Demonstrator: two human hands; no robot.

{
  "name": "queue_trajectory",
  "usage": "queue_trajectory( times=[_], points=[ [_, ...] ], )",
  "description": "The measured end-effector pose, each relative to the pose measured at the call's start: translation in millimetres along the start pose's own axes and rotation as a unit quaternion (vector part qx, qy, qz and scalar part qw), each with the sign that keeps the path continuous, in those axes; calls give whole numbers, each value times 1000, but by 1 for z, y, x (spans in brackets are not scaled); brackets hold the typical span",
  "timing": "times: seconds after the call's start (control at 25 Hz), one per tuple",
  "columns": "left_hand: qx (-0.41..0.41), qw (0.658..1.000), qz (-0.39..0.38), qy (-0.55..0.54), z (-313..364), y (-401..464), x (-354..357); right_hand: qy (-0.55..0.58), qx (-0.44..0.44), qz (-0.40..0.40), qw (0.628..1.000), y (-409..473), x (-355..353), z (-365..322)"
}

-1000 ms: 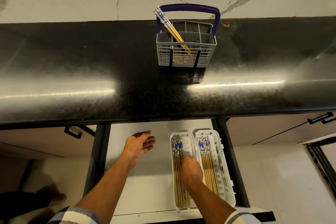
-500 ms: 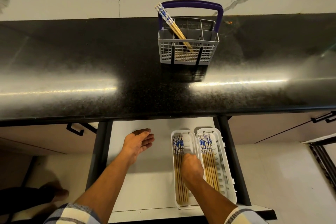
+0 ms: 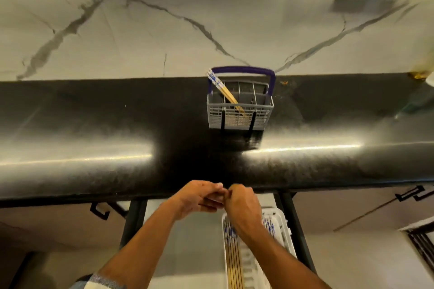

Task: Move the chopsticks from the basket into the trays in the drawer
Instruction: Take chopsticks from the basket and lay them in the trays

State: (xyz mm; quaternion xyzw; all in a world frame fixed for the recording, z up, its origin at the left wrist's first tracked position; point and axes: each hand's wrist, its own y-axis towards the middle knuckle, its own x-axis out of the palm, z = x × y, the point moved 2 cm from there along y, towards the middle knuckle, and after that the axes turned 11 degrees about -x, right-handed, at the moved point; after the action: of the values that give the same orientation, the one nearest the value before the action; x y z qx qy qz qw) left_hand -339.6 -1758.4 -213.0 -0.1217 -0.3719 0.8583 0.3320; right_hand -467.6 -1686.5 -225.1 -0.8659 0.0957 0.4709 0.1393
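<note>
2 hands (image 3: pixel 220 197) together, fingers (image 3: pixel 212 195) blurred, grip perhaps empty.

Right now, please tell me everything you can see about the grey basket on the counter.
The basket looks like light grey plastic, with lattice walls and inner dividers forming compartments. A dark blue arched handle rises over its far side. It stands upright on the black counter, near the marble wall. A few chopsticks with blue-patterned tops lean left out of it, past the rim. No hand touches it.
</note>
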Motion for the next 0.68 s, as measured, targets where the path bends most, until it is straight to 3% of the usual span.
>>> queue_trajectory(
  times=[0.12, 0.2, 0.4, 0.68],
  points=[
    [62, 996, 28, -54, 74, -16, -11, -3, -61, 136, 989, 36, -72, -42],
    [101, 989, 71, -87, 122, -28, -20, -3, -87, 173, 981, 62, -112, -60],
    [146, 968, 133, -156, 163, -47, -22, 28, -114, 174, 978, 142, -157, -77],
    [58, 976, 89, -191, 113, -33, -22, -36, -119, 96, 988, 231, -151, -77]
  ],
)
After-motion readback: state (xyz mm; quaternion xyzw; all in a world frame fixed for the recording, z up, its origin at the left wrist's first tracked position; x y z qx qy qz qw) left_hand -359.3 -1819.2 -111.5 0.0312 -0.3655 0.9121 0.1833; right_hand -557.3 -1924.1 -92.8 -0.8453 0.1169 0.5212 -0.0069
